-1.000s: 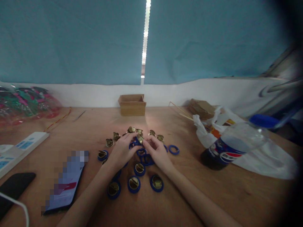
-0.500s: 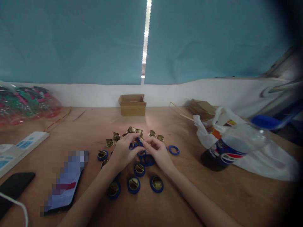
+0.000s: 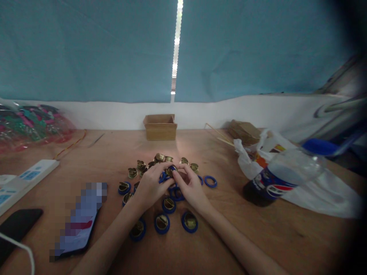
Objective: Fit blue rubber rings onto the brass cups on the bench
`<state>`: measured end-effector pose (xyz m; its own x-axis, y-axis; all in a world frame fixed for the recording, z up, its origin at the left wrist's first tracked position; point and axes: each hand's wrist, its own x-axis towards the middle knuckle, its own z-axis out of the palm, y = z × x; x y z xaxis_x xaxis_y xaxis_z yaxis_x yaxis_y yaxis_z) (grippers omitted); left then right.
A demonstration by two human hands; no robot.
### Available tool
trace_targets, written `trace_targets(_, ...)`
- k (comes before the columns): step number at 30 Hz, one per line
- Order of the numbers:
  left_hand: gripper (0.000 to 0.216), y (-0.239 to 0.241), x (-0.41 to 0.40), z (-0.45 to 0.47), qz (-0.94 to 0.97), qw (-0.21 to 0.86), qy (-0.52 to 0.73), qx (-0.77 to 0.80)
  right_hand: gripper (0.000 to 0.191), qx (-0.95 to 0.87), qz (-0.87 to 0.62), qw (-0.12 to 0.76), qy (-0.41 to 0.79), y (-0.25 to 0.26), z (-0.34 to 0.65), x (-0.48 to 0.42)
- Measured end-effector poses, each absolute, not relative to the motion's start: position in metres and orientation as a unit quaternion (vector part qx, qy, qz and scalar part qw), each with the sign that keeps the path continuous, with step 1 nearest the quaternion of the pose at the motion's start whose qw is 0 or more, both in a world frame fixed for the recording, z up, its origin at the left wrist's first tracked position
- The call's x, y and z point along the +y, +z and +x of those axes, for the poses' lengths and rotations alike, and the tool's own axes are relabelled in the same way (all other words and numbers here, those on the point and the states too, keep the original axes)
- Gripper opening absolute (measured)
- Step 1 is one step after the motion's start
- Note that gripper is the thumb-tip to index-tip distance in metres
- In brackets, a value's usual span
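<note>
My left hand (image 3: 153, 181) and my right hand (image 3: 191, 188) meet over the middle of the table. Their fingers are closed around a small round brass-coloured piece with a blue ring (image 3: 172, 168), partly hidden by the fingertips. Beneath and between the hands lie loose blue rings (image 3: 177, 194). Closer to me are several brass pieces set in blue rings, such as one round piece with a bar across it (image 3: 162, 223) and another at the right (image 3: 189, 222). Beyond the hands sit bare brass pieces (image 3: 159, 157). A single blue ring (image 3: 210, 181) lies right of my right hand.
A small open cardboard box (image 3: 161, 131) stands at the back. At the left are a phone (image 3: 82, 223), a black flat object (image 3: 20, 231) and a white power strip (image 3: 28, 179). At the right, a cola bottle (image 3: 282, 187) lies tilted against a white plastic bag (image 3: 321, 202).
Both hands stay together at nearly the same spot. The fingers have shifted around the held piece, and its blue ring and brass part now show more between the fingertips.
</note>
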<state>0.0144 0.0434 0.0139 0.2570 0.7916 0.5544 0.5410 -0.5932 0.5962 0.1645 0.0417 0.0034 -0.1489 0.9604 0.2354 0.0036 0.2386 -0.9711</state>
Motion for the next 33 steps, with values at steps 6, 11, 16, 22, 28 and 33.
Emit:
trace_targets(6,0.034,0.016,0.054,0.007,0.707,0.369,0.452,0.398,0.020,-0.585,-0.425,0.526,0.447,0.007,0.169,0.042)
trace_targets(11,0.029,0.016,0.058,0.004,0.681,0.462,0.400,0.404,0.023,-0.589,-0.419,0.511,0.466,0.003,0.168,0.043)
trace_targets(16,0.032,0.022,0.053,0.004,0.692,0.467,0.392,0.387,0.026,-0.584,-0.432,0.518,0.452,0.006,0.168,0.041)
trace_targets(22,0.029,0.020,0.053,0.002,0.728,0.417,0.396,0.374,0.023,-0.573,-0.433,0.522,0.460,0.012,0.168,0.038)
trace_targets(28,0.028,0.026,0.048,0.001,0.764,0.344,0.373,0.400,0.025,-0.626,-0.443,0.496,0.407,0.006,0.171,0.043)
trace_targets(33,0.021,0.020,0.052,0.001,0.759,0.339,0.357,0.425,0.027,-0.658,-0.450,0.470,0.378,0.001,0.173,0.049)
